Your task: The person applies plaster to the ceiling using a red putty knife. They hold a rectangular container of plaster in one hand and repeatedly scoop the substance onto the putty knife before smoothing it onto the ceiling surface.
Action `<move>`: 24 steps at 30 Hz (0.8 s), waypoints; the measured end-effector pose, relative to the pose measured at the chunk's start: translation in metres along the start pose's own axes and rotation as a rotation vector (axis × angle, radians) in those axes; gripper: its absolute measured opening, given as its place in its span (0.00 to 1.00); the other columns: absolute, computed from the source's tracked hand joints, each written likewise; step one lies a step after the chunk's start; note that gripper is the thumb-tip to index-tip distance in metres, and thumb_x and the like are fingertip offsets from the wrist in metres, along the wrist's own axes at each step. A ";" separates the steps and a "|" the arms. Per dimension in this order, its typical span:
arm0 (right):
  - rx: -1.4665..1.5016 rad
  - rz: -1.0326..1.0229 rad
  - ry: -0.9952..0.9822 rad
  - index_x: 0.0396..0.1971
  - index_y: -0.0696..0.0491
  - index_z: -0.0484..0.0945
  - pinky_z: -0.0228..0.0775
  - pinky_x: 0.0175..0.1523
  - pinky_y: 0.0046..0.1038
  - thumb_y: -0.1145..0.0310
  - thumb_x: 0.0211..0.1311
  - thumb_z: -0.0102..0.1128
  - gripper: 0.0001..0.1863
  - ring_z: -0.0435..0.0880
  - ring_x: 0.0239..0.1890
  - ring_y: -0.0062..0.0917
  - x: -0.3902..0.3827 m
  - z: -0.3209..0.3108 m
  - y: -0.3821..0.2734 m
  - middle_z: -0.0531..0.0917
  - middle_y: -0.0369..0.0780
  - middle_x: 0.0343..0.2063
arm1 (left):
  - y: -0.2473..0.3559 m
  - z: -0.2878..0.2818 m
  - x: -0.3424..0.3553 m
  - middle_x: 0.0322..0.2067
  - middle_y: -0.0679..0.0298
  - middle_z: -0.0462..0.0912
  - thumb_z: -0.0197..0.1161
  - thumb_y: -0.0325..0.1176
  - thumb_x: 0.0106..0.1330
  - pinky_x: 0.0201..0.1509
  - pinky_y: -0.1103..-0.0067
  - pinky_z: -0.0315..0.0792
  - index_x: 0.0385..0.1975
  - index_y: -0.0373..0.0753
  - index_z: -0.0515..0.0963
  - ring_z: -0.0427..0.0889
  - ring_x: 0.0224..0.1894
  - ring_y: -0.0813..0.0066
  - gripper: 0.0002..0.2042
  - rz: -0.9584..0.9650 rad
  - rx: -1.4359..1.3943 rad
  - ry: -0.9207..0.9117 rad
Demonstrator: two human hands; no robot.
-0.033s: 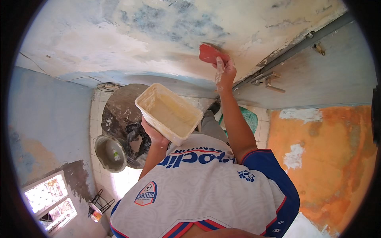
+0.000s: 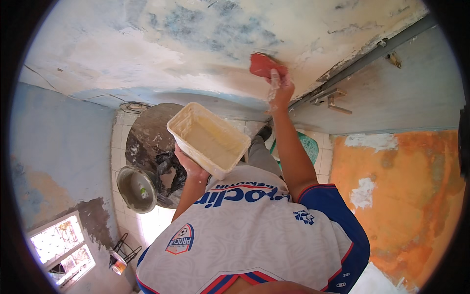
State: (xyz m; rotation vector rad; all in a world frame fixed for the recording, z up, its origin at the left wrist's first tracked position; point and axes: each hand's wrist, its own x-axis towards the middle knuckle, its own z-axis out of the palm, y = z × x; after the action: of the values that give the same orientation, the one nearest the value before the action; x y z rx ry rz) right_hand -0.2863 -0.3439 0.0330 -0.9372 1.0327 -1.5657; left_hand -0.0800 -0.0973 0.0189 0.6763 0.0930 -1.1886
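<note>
My left hand (image 2: 193,166) is closed on a cream rectangular plastic tub (image 2: 227,171), holding it tilted in front of my body. Pale putty coats the tub's inner walls and floor. With my right arm stretched out, my right hand (image 2: 281,93) grips a red putty spreader (image 2: 264,65). The spreader's far edge meets the patchy wall (image 2: 196,54), or lies very close to it. Dried white putty smears my right fingers and wrist. The wall has cream filler over bluish, worn areas.
A round dark board (image 2: 147,122) with crumpled black plastic (image 2: 171,171) lies on the tiled floor at left, beside a grey bucket (image 2: 125,188). A green plastic item (image 2: 307,147) is behind my right arm. At right are a grey door (image 2: 391,98) with a wooden latch (image 2: 338,102) and an orange wall (image 2: 401,196).
My right hand and the red spreader have shifted slightly to the right along the wall. The left hand and tub hold their place.
</note>
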 end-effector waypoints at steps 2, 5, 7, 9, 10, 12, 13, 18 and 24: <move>-0.039 -0.098 0.106 0.49 0.58 0.78 0.83 0.43 0.26 0.67 0.71 0.66 0.14 0.84 0.42 0.20 0.003 -0.025 -0.011 0.84 0.37 0.41 | 0.000 0.010 -0.005 0.64 0.60 0.75 0.37 0.58 0.76 0.68 0.64 0.71 0.67 0.44 0.69 0.75 0.65 0.59 0.31 0.022 0.020 0.050; 0.003 -0.244 0.242 0.45 0.57 0.80 0.81 0.37 0.24 0.61 0.71 0.67 0.15 0.83 0.39 0.19 0.002 -0.068 -0.020 0.84 0.37 0.38 | 0.004 0.022 -0.011 0.64 0.60 0.75 0.37 0.58 0.75 0.68 0.63 0.71 0.68 0.44 0.69 0.75 0.65 0.59 0.31 0.071 0.060 0.083; 0.073 -0.260 0.279 0.44 0.58 0.81 0.81 0.39 0.23 0.60 0.71 0.66 0.15 0.83 0.39 0.20 -0.010 -0.084 -0.024 0.84 0.38 0.38 | 0.004 0.015 -0.011 0.64 0.60 0.75 0.38 0.59 0.75 0.68 0.63 0.71 0.68 0.44 0.69 0.75 0.65 0.59 0.31 0.079 0.052 0.034; -0.101 -0.173 0.139 0.45 0.58 0.81 0.80 0.44 0.23 0.63 0.71 0.65 0.14 0.83 0.40 0.21 -0.024 -0.065 -0.023 0.85 0.38 0.38 | 0.004 0.006 -0.007 0.64 0.60 0.75 0.38 0.58 0.75 0.68 0.63 0.71 0.68 0.44 0.68 0.75 0.65 0.58 0.31 0.049 0.008 0.011; -0.187 -0.126 0.071 0.46 0.58 0.82 0.79 0.46 0.22 0.64 0.71 0.65 0.13 0.83 0.40 0.21 -0.031 -0.051 -0.022 0.85 0.37 0.38 | 0.004 0.006 -0.006 0.64 0.60 0.75 0.38 0.58 0.75 0.68 0.63 0.71 0.68 0.44 0.68 0.75 0.65 0.58 0.31 0.033 -0.013 0.001; -0.378 -0.139 -0.098 0.50 0.58 0.78 0.82 0.49 0.26 0.69 0.72 0.64 0.12 0.84 0.43 0.19 -0.017 -0.033 0.010 0.84 0.37 0.41 | 0.002 0.013 -0.006 0.64 0.60 0.75 0.38 0.58 0.75 0.68 0.63 0.71 0.68 0.44 0.68 0.75 0.65 0.58 0.31 0.018 0.007 -0.002; -0.330 -0.117 -0.083 0.50 0.59 0.78 0.81 0.48 0.25 0.69 0.72 0.64 0.13 0.84 0.43 0.19 -0.008 -0.023 0.018 0.84 0.37 0.41 | 0.002 0.017 -0.005 0.64 0.60 0.75 0.38 0.57 0.75 0.68 0.63 0.71 0.68 0.44 0.68 0.75 0.65 0.58 0.31 0.013 0.019 -0.004; -0.096 -0.110 0.076 0.51 0.58 0.78 0.84 0.47 0.29 0.69 0.72 0.65 0.13 0.84 0.43 0.21 0.010 -0.040 0.013 0.84 0.37 0.42 | 0.000 0.020 -0.004 0.63 0.60 0.75 0.37 0.57 0.75 0.68 0.62 0.71 0.68 0.45 0.69 0.75 0.64 0.57 0.31 0.038 0.058 0.022; 0.066 -0.188 0.177 0.50 0.58 0.77 0.86 0.48 0.32 0.69 0.72 0.64 0.13 0.86 0.45 0.24 -0.009 -0.114 0.011 0.85 0.39 0.43 | 0.008 0.033 -0.008 0.63 0.60 0.75 0.36 0.58 0.75 0.67 0.62 0.72 0.68 0.45 0.68 0.75 0.65 0.57 0.31 0.087 0.078 0.021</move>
State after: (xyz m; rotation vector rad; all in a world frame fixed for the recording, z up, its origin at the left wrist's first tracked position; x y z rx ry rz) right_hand -0.3869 -0.3181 -0.0167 -0.8829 1.0308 -1.8551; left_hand -0.0855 -0.1063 0.0518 0.7537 0.0347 -1.1058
